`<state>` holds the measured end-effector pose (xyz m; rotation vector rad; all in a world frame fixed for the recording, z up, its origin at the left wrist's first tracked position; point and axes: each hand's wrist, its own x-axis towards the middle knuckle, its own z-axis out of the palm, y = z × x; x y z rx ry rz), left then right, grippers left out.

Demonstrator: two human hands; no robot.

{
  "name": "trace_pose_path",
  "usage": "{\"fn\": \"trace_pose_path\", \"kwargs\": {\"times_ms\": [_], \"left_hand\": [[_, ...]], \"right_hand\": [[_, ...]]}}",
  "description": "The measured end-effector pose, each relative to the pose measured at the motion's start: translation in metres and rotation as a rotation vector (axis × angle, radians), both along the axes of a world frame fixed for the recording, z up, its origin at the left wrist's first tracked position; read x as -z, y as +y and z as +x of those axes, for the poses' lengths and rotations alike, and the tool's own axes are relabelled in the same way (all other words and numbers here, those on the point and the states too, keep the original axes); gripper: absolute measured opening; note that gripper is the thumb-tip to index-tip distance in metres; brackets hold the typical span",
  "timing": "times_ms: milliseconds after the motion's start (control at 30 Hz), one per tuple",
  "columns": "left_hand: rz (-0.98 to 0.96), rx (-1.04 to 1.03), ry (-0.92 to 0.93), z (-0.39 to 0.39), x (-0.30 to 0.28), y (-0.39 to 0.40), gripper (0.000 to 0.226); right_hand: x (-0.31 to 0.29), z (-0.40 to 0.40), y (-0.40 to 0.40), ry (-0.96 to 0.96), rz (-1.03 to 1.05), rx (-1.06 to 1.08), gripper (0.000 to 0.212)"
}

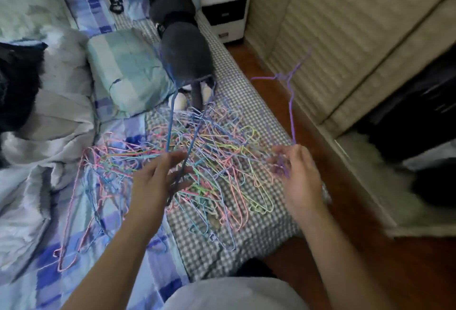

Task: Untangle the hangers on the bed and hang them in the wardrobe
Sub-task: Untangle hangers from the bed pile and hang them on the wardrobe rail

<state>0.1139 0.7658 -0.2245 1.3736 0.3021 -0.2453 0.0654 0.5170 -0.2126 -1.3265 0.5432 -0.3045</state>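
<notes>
Currently both hands are up over the tangled pile of hangers (209, 161), which lies on the grey checked sheet (246, 235) in the centre of the frame, spilling left onto the blue plaid quilt (74, 248).

Left hand (158, 181), lower centre: fingers curled round the lower end of a blue hanger (170, 122). Its long axis runs roughly bottom-to-top in the frame, leaning slightly left, with the far end up over the grey plush cat (182, 45). Thin wire, blue coating. Motion blur on the upper part, so I cannot tell which way the hook faces.

Right hand (298, 176), right of centre: fingertips pinch the bottom of a purple hanger (291, 112). Long axis near vertical in the frame; the twisted neck and hook sit at the top end, pointing toward the upper right, toward the cream wardrobe door (345, 38). One shoulder arm sticks out left from the neck. Lifted off the pile, over the bed edge and the brown wood floor (259, 70).

Pile look: thin wire hangers in pink, green, blue, yellow and purple, heavily interlocked, lying flat at mixed angles. Several pink ones trail toward the lower left.

Elsewhere: folded teal quilted blanket (123, 70) left of the cat, white nightstand (224, 11) at top centre.
</notes>
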Motion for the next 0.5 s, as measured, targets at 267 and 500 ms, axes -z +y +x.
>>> {"fn": "trace_pose_path", "kwargs": {"times_ms": [267,500], "left_hand": [[-0.144,0.373,0.053,-0.002,-0.029,-0.104,0.028],[-0.108,0.593,0.067,-0.040,-0.048,-0.250,0.033]], "right_hand": [[-0.053,-0.121,-0.095,-0.159,0.165,0.396,0.031],[-0.060,-0.215,-0.193,-0.219,0.350,0.515,0.025]]}}
